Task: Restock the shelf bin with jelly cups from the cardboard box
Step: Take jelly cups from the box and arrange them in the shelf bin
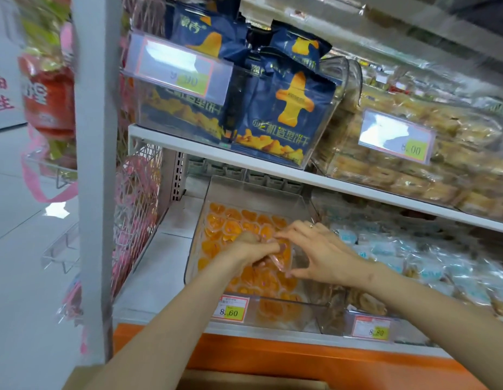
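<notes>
Reaching into the clear shelf bin (205, 220) on the lower shelf, you have both hands over the orange jelly cups (230, 229) that already cover its floor. Your left hand (251, 247) is curled shut around a small bunch of cups in pinkish film, and your right hand (315, 250) has its fingers spread and touching the same bunch from the other side; whether it truly grips or only steadies, you cannot tell through the blur. The cardboard box (211, 381) shows only as a brown edge at the bottom of the view, under your forearms.

Expect these cups to be light, with thin plastic walls that give under a squeeze and smooth film lids that may slip or puncture. Cradling several from below, or pinching each by its firmer rim, looks safer than pressing on the lids. Lowering them onto the layer rather than dropping should keep the lids from splitting.

On the bin's front, a red-bordered price tag (233, 308) reads 8.60. The tag (372, 329) on the bin to its right reads 8.80. One shelf up, a tag (396, 139) on the pastry bin reads 8.00, and the tag (177, 68) over the dark blue biscuit bags (284, 108) is glared out, ending in 00. Those bags carry large Chinese characters, too smeared to read with confidence.
</notes>
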Demonstrator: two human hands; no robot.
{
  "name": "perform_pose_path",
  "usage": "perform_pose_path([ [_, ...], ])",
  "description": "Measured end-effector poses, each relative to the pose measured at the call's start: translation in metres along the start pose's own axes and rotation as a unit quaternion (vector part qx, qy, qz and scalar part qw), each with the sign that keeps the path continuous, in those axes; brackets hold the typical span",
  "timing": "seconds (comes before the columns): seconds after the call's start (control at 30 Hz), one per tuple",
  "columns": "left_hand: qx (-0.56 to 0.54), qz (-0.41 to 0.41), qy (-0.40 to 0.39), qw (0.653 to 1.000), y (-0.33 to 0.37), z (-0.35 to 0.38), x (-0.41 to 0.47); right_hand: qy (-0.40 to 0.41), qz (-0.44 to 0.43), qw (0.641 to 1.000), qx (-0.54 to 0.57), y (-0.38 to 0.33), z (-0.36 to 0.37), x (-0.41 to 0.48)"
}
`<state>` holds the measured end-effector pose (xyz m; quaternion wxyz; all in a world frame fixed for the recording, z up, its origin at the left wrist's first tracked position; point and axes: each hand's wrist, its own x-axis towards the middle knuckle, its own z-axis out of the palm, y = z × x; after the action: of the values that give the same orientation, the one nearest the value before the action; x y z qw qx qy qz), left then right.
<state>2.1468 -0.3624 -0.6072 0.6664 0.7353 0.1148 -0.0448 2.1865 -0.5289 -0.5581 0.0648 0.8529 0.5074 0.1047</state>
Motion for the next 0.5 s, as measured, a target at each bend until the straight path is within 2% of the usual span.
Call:
perform_pose_path([
  [0.17,0.008,0.014,0.0,1.0,0.002,0.0,0.001,0.008,0.01,0.999,-0.031,0.011,-0.001,0.008],
  [0.33,0.08,0.028,0.074,0.994,-0.002,-0.015,0.005,-0.108,0.113,0.988,0.01,0.054,-0.008,0.04],
  [0.5,0.118,0.0,0.047,0.992,-0.013,-0.02,0.007,-0.184,0.099,0.97,-0.124,0.07,0.021,0.073],
])
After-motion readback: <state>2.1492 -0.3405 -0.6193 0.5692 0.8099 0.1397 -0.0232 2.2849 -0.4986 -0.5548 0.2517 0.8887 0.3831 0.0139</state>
